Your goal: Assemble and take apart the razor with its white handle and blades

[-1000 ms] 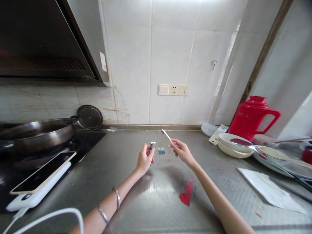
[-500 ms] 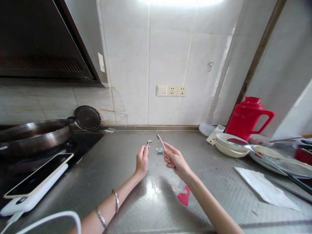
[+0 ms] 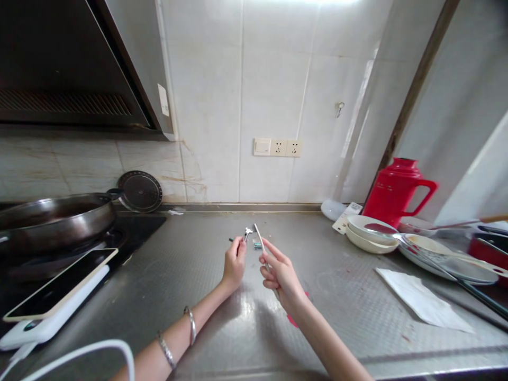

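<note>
**Metal counter (image 3: pixel 190 275), slim brush (image 3: pixel 259 237), small razor (image 3: pixel 248 231)**

Counter: patterned metal, full width. Black hob (image 3: pixel 150 226) at left, bearing a steel pan (image 3: pixel 89 216); red thermos jug (image 3: pixel 391 193) at far right.

Right hand (image 3: pixel 283 272): fingers wrapped about the brush handle.

Left hand (image 3: pixel 233 267): fingers pinching the razor below its head.

Slim brush: pale, dark-tipped, held above the counter; long axis from near right to far left. Tip just right of the razor's head; a slight gap seems to part them, contact not certain.

Small razor: silver T-shaped head, projecting on the far side of the left hand, toward the brush tip.

Teal cartridge (image 3: pixel 257 245): on the counter, just beyond the hands, nearer the right one.
</note>
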`<state>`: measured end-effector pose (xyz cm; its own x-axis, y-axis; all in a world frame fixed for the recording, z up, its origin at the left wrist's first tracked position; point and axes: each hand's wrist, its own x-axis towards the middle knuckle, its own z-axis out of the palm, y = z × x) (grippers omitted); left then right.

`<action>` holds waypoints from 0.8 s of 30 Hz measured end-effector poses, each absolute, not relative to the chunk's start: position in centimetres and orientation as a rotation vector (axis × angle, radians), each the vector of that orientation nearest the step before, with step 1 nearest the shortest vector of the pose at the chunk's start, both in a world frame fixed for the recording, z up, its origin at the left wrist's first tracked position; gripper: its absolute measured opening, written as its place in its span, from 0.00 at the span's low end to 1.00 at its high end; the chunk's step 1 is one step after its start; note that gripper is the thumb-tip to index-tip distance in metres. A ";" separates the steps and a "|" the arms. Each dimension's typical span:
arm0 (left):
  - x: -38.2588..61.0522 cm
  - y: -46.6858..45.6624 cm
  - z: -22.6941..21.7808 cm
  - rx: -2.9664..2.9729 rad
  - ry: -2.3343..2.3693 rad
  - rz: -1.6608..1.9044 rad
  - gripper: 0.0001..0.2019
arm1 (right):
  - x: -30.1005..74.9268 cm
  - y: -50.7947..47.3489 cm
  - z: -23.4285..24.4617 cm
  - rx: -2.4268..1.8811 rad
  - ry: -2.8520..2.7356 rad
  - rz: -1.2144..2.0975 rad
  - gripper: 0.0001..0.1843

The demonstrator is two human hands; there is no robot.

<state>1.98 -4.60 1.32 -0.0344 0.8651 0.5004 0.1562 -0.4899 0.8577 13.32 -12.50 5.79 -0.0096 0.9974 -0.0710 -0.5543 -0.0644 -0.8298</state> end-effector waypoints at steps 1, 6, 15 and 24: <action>2.0 -4.7 1.4 1.668 1.072 1.578 0.15 | 13.1 -12.5 5.8 -0.815 -0.718 1.473 0.35; 2.0 -4.9 1.5 1.657 1.051 1.611 0.14 | 12.4 -13.3 5.1 -0.813 -0.712 1.455 0.35; 2.1 -5.2 1.9 1.686 1.052 1.598 0.14 | 12.0 -13.0 4.9 -0.824 -0.691 1.431 0.36; 2.2 -5.4 2.1 1.714 1.033 1.608 0.13 | 11.4 -13.4 5.0 -0.824 -0.660 1.390 0.39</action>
